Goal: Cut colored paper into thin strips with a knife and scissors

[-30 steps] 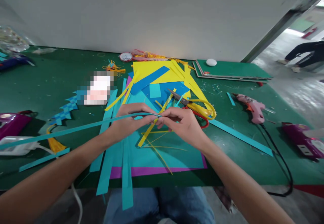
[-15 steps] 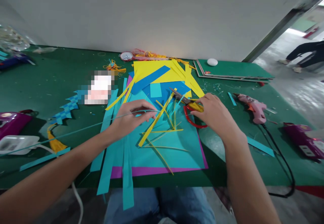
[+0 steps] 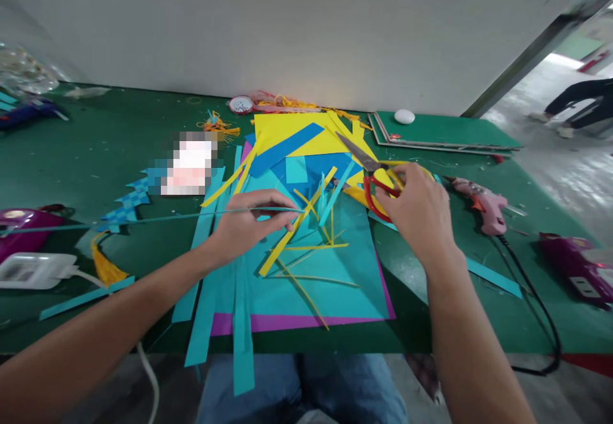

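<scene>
A long, thin teal paper strip [image 3: 158,219] is pinched in the fingers of my left hand [image 3: 251,219] and trails off to the left edge of the view. My right hand [image 3: 416,204] holds red-handled scissors [image 3: 364,159], raised over the right part of the paper with the blades pointing up and left. Beneath the scissors lies a ridged yellow thing [image 3: 355,194], partly covered. Thin yellow strips [image 3: 311,246] and short teal pieces are scattered on a teal sheet [image 3: 311,299] between my hands. A purple sheet [image 3: 268,323] shows under it.
Wide teal strips [image 3: 243,341] overhang the table's front edge. Yellow sheets [image 3: 287,127] lie behind. On the right are a pink glue gun [image 3: 488,204] with its cord and a purple power strip [image 3: 572,264]. A woven blue piece [image 3: 127,207] with a yellow tassel [image 3: 108,267] lies left.
My right hand has lifted the scissors up and to the right, off the paper, uncovering more of the ridged yellow thing. The strip's trailing end has swung upward at the left.
</scene>
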A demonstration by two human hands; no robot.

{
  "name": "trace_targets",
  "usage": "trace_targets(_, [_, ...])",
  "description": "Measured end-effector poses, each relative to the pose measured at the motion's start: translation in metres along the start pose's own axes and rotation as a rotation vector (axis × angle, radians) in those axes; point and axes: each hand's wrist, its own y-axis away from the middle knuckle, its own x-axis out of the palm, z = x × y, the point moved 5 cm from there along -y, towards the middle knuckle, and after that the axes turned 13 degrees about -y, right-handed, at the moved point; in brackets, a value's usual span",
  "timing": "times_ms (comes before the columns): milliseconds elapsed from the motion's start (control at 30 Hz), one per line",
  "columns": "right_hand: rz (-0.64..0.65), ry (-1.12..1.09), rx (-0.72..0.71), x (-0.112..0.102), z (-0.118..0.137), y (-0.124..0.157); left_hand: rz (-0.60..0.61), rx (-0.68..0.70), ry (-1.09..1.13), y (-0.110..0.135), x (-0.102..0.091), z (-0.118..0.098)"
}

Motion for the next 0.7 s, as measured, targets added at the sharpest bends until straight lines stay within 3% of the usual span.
trace_targets(100, [-0.172,-0.125,0.003,-0.009,-0.007,-0.002,-0.021,-0.007,0.0,0.001,-0.001,0.0])
trace_targets(167, [-0.216,-0.205,-0.064,-0.01,-0.009,-0.004,-0.035,-0.009,0.005,0.0,-0.001,0.0])
trace_targets(500, [-0.144,-0.491,-0.43,0.009,0.01,0.008,-0.099,-0.094,0.118,-0.001,-0.004,0.003])
trace_targets(700, [-0.114,-0.341,-0.717,0.002,0.032,0.02,-0.158,-0.177,0.199,0.0,-0.007,0.011])
